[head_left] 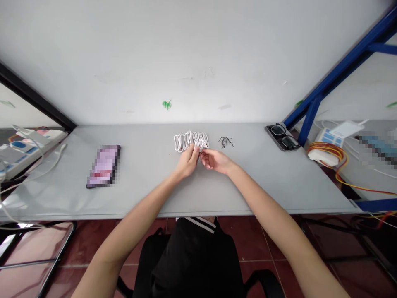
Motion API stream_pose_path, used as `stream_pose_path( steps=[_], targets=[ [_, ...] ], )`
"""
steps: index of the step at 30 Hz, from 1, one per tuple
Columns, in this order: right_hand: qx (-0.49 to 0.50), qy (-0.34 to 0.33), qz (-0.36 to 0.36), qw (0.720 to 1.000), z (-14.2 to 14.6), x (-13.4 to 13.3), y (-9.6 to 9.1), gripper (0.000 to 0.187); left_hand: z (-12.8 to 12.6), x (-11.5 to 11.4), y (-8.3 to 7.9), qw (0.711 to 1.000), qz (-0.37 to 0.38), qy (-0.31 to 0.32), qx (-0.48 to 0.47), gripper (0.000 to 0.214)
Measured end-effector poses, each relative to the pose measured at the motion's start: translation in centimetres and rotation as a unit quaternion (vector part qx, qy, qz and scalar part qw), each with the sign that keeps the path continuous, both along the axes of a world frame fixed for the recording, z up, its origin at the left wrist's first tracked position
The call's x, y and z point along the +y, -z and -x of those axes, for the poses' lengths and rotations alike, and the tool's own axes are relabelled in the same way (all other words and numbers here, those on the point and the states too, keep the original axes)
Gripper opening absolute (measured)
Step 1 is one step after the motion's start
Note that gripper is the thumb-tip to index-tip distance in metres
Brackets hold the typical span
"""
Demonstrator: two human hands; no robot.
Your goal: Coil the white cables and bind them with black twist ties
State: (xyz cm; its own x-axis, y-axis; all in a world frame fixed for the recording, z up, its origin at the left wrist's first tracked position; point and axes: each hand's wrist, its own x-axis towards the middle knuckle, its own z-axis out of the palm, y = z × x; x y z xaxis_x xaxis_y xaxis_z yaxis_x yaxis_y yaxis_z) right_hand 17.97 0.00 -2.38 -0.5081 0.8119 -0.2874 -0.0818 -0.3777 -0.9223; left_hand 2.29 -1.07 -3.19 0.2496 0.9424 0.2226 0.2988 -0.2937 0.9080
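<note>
My left hand [187, 161] is closed around a coiled white cable [200, 143], whose loops stick up above the thumb. Close beside it, my right hand [217, 160] pinches a thin black twist tie [201, 153] at the lower end of that coil. Just behind my hands lies a row of several white cable coils [179, 142], partly covered by the left hand and the held coil. A small loose pile of black twist ties [225, 142] rests to the right of the row.
On the grey table [149, 194], a blurred phone [104, 166] lies at left and glasses [285, 136] on a dark tray at right. Power strips with cables [27, 149] stand far left. A coiled red-yellow wire [328, 153] sits beside the blue frame [310, 118]. A wall closes the back.
</note>
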Motion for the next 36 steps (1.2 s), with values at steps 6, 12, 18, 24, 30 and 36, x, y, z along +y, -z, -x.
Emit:
stream_pose_path(
  steps=[6,12,18,24,30,36],
  targets=[
    [-0.082,0.117,-0.228,0.963,0.1,-0.4,-0.3,0.034,0.3,0.0,-0.1,0.999,0.042,0.02,-0.014,0.057],
    [-0.077,0.149,-0.24,0.956,0.7,-0.1,1.0,0.036,0.2,-0.3,-0.5,0.995,0.056,0.084,0.001,0.067],
    [-0.126,0.134,-0.231,0.956,-1.7,0.6,0.2,0.032,0.5,0.0,-0.3,0.997,0.06,0.055,0.003,0.059],
    [-0.331,0.094,-0.285,0.895,-4.9,1.5,-0.2,0.024,0.9,0.2,-0.7,0.999,0.052,-0.001,-0.013,0.052],
    [-0.458,0.118,-0.362,0.803,-5.4,1.8,0.6,0.024,1.1,0.2,-1.0,0.998,0.024,-0.023,0.043,0.048],
    [-0.503,0.173,-0.362,0.765,-5.0,0.8,-0.3,0.049,1.5,0.2,-1.5,0.996,0.018,-0.049,0.076,0.049]
  ],
)
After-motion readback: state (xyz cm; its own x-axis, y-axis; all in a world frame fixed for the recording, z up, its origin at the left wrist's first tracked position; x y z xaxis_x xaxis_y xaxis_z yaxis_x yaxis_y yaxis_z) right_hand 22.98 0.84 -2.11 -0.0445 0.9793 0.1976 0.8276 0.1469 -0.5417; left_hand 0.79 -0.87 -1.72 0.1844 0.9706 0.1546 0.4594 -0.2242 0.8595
